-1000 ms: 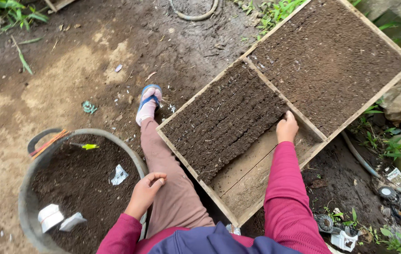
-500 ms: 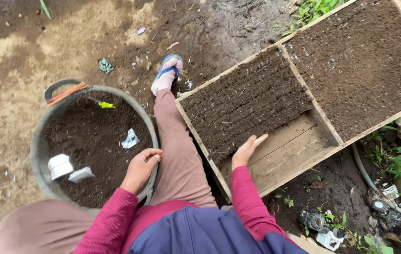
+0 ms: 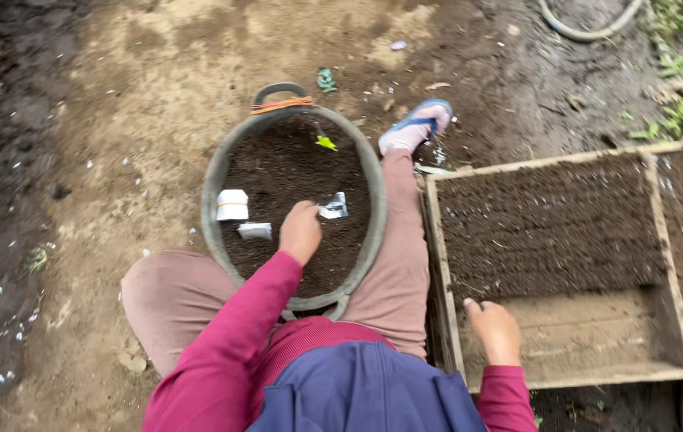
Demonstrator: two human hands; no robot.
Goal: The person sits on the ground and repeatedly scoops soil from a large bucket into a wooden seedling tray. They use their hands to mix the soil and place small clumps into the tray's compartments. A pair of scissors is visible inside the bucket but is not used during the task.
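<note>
- one tub (image 3: 215, 172), round and grey, sits on the dirt between the person's legs, filled with dark soil (image 3: 277, 168)
- left hand (image 3: 300, 230) is over the tub soil at about 5 o'clock from the tub's middle, knuckles up, fingers curled under; cannot tell if it grips anything
- just at 2 o'clock of that hand lies one clear bag (image 3: 333, 206), close to the fingertips; contact cannot be told
- two white packs lie on the soil at 9 o'clock of the hand: a bigger one (image 3: 232, 205) and a smaller flat one (image 3: 255, 231), apart from each other
- one yellow-green scrap (image 3: 326, 143) lies at 12 o'clock in the tub
- one handle (image 3: 279, 88) shows at the tub's 12 o'clock rim, with orange bands (image 3: 281, 105) across it
- right hand (image 3: 494, 330) rests at the near left corner of the tray (image 3: 439, 240), fingers bent and loosely closed, holding nothing that shows
- one wooden tray lies at 3 o'clock of the tub, split by a slat into two bays
- the left bay holds a block of packed soil rows (image 3: 549, 228) in its far part; bare boards (image 3: 589, 336) show in the near part
- one foot in a blue sandal (image 3: 417, 124) lies at 1 o'clock of the tub
- one hose (image 3: 589, 30) curves at the top edge, near 1 o'clock
</note>
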